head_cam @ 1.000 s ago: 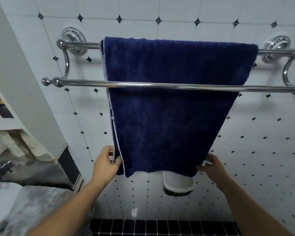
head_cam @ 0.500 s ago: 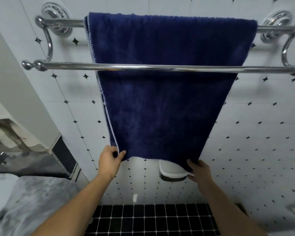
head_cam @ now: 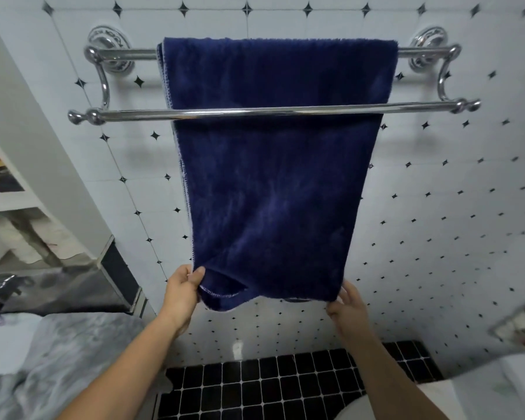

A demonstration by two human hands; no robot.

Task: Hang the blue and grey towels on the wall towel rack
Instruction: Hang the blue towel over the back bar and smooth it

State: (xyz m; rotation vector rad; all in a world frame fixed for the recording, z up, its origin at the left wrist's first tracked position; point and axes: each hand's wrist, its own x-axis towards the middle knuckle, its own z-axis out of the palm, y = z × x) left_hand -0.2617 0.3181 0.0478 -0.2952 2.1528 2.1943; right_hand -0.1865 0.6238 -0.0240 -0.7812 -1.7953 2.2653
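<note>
A dark blue towel (head_cam: pixel 273 183) hangs folded over the back bar of a chrome double towel rack (head_cam: pixel 255 112) on the tiled wall, passing behind the front bar. My left hand (head_cam: pixel 182 292) pinches the towel's lower left corner, which is bunched and slightly lifted. My right hand (head_cam: pixel 347 307) holds the lower right corner from beneath. A grey towel (head_cam: pixel 58 359) lies crumpled at the lower left, beside my left forearm.
A white shelf unit (head_cam: pixel 19 201) with folded items stands at the left. A tap (head_cam: pixel 0 291) sits above the grey towel. Black floor tiles (head_cam: pixel 285 386) show below. A blurred object (head_cam: pixel 522 325) is at the right edge.
The view has shifted so the rack sits lower in frame again. Both hands stay on the towel's bottom corners; the left corner is now bunched and folded forward.
</note>
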